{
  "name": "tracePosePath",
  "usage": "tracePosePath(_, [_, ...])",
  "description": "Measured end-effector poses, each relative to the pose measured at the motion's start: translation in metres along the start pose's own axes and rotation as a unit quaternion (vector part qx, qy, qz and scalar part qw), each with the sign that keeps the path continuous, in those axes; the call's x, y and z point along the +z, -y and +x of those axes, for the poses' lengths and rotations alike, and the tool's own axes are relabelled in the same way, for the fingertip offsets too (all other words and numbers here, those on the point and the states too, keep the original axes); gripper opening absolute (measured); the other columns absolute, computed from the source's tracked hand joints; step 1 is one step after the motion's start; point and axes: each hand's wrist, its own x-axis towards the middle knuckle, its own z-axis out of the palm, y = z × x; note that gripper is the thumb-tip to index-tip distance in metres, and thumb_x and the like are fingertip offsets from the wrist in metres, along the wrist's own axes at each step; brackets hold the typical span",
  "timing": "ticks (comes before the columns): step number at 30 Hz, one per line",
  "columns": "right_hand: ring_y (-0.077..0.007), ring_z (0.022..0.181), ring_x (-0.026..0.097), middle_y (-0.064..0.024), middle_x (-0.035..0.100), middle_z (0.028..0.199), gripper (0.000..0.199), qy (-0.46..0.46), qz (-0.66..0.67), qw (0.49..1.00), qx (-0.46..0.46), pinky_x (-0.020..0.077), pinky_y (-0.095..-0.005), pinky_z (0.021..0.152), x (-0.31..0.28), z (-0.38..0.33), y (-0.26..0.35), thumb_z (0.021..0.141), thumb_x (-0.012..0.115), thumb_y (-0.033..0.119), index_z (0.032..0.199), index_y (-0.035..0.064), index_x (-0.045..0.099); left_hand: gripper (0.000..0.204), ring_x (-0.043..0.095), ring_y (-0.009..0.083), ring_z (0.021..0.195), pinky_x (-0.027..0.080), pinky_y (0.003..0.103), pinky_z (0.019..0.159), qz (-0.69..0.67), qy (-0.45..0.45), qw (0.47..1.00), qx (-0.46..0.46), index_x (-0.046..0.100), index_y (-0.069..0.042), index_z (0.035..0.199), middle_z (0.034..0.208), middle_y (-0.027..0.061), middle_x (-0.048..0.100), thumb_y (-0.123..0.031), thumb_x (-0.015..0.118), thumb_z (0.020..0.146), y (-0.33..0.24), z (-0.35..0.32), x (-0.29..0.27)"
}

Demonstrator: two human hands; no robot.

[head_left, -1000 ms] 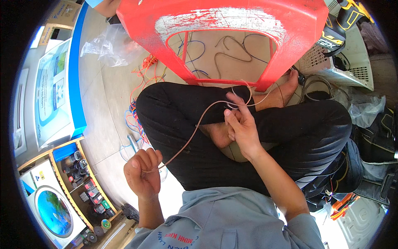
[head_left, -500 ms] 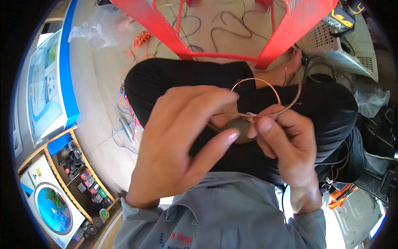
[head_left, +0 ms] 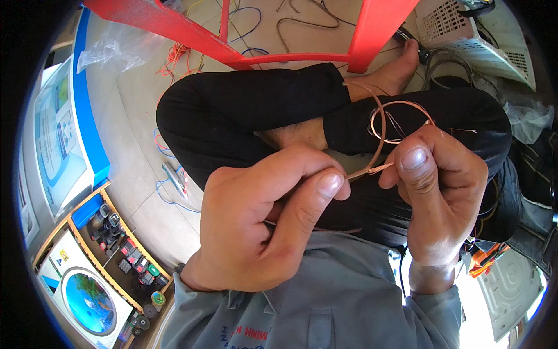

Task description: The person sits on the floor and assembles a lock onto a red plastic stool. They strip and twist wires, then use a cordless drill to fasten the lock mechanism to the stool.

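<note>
Over my lap, my left hand point(head_left: 273, 215) pinches a brown insulated wire point(head_left: 381, 131) between thumb and forefinger. That wire arcs up and away toward my far leg. Just past the left fingertips, a bare copper wire end point(head_left: 381, 168) sticks out toward my right hand point(head_left: 439, 186). The right hand is closed, its thumb pressed to the forefinger beside that end. A loop of thin copper wire point(head_left: 407, 103), with fine loose strands, runs into the right fingers. How the copper lies inside the right fingers is hidden.
Ahead stands a red stool frame point(head_left: 293, 58). Loose cables point(head_left: 305, 23) and a clear plastic bag point(head_left: 119, 55) lie on the floor. At left are a blue-edged box point(head_left: 64, 125) and a wooden tray of tools point(head_left: 125, 250). A white perforated panel point(head_left: 447, 29) stands far right.
My left hand was spread and blurred; now its fingers are closed on the brown wire. My right hand has moved right, and a bare copper end now shows between the hands.
</note>
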Motion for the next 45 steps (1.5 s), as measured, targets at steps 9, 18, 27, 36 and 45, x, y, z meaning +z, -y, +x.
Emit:
tracePosePath(9, [-0.0016, 0.054, 0.035, 0.0006, 0.055, 0.064, 0.046, -0.079, -0.08, 0.992, -0.057, 0.0207, -0.0212, 0.05, -0.007, 0.002, 0.001, 0.101, 0.062, 0.04, 0.076, 0.0011, 0.061, 0.027, 0.051, 0.0036, 0.055, 0.035, 0.02, 0.051, -0.003, -0.014, 0.999, 0.028, 0.068, 0.004, 0.095, 0.076, 0.0099, 0.072, -0.022, 0.06, 0.1, -0.005, 0.002, 0.0])
tracePosePath(18, [-0.0006, 0.056, 0.035, 0.0053, 0.051, 0.064, 0.035, -0.301, -0.205, 0.92, -0.144, 0.0207, -0.0205, 0.051, -0.044, 0.025, -0.006, 0.104, 0.059, 0.027, 0.083, 0.0007, 0.068, 0.028, 0.062, 0.0134, 0.058, 0.043, 0.025, 0.055, 0.037, -0.068, 0.997, -0.003, 0.071, 0.003, 0.09, 0.073, 0.0115, 0.072, -0.023, 0.061, 0.097, -0.01, -0.009, -0.011])
tracePosePath(27, [-0.0007, 0.056, 0.037, 0.006, 0.053, 0.064, 0.033, -0.436, -0.332, 0.823, -0.152, 0.023, -0.0216, 0.051, -0.116, 0.037, 0.006, 0.103, 0.063, 0.028, 0.084, 0.0022, 0.073, 0.015, 0.056, 0.0101, 0.049, 0.038, 0.023, 0.047, 0.139, -0.103, 0.983, 0.066, 0.072, 0.001, 0.087, 0.072, 0.0069, 0.073, -0.008, 0.061, 0.092, 0.02, -0.028, -0.042])
tracePosePath(36, [-0.0044, 0.062, 0.05, 0.0025, 0.064, 0.067, 0.034, -0.53, -0.479, 0.685, -0.145, 0.0386, -0.0249, 0.056, -0.198, 0.029, 0.007, 0.101, 0.065, 0.033, 0.088, 0.0032, 0.075, 0.025, 0.045, 0.0091, 0.06, 0.031, 0.028, 0.054, 0.262, -0.185, 0.944, 0.078, 0.068, -0.003, 0.087, 0.072, 0.0029, 0.063, -0.022, 0.06, 0.101, 0.086, -0.054, -0.118])
tracePosePath(45, [-0.0129, 0.073, 0.069, -0.002, 0.077, 0.082, 0.034, -0.596, -0.551, 0.576, -0.096, 0.0507, -0.0311, 0.065, -0.271, -0.005, 0.012, 0.097, 0.066, 0.042, 0.093, 0.0108, 0.08, 0.039, 0.031, 0.002, 0.053, 0.021, 0.023, 0.047, -0.046, -0.261, 0.96, 0.086, 0.054, -0.006, 0.076, 0.063, -0.0041, 0.042, -0.031, 0.054, 0.106, 0.179, -0.065, -0.22])
